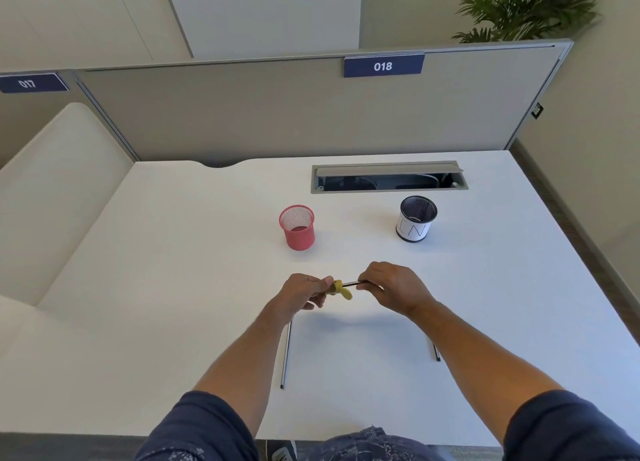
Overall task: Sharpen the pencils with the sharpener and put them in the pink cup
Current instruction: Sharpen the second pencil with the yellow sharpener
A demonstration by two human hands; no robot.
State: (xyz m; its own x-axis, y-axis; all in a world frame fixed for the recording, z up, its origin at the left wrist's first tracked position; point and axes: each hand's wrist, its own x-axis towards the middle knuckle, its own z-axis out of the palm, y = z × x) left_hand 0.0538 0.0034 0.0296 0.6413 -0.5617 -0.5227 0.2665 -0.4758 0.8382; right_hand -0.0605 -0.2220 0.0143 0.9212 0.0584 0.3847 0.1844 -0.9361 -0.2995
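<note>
Just in front of the pink cup (pixel 297 227), above the counter (pixel 180 287), the left hand (pixel 300 296) pinches the yellow sharpener (pixel 341 289) while the right hand's (pixel 394 287) fingers (pixel 363 285) clamp the dark pencil (pixel 355 282), its tip inside the sharpener.
</note>
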